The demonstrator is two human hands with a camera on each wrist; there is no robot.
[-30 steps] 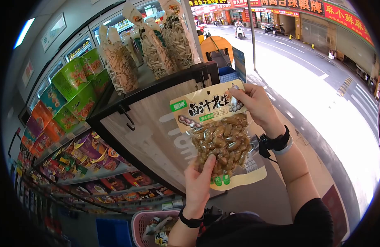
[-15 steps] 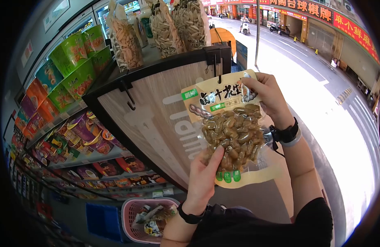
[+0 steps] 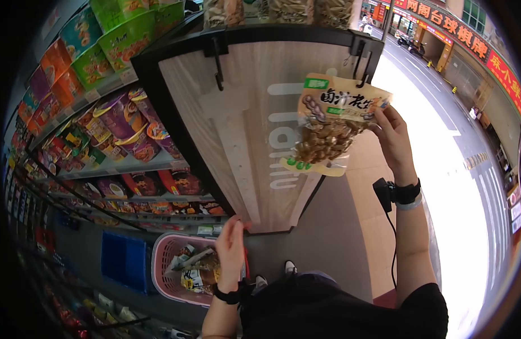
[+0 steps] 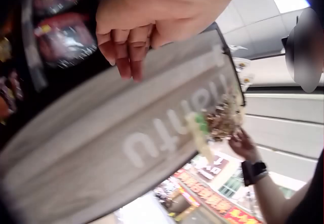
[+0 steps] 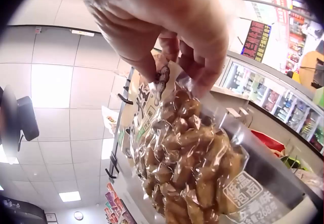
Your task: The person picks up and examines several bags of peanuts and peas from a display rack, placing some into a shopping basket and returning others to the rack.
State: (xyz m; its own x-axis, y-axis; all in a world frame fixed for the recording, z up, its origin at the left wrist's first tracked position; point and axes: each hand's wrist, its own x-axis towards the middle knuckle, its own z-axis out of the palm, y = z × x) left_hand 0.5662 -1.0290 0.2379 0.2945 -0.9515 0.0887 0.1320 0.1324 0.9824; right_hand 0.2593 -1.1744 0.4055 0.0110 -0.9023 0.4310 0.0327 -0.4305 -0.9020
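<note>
A see-through bag of braised peanuts (image 3: 325, 138) with a cream printed top is against the upper right of the wood-patterned shelf end panel (image 3: 243, 130). My right hand (image 3: 395, 141) pinches its right edge near the top between thumb and fingers. The black hook (image 3: 360, 62) on the panel's frame meets the bag's top edge in the head view. In the right wrist view, brown peanuts (image 5: 187, 158) fill the bag below the pinching right hand (image 5: 167, 31). My left hand (image 3: 231, 248) is low by the panel's bottom corner, holding nothing, its fingers loosely bent.
A pink basket (image 3: 159, 263) with packaged goods stands on the floor beside a blue crate (image 3: 123, 261). Shelves of instant noodle tubs (image 3: 125, 42) line the left. A second hook (image 3: 218, 62) is on the panel's left. The street (image 3: 441, 141) lies to the right.
My left hand has let go of the bag's lower part and dropped down and left. The bag has moved up and right toward the hook, still in my right hand. The view has tipped downward.
</note>
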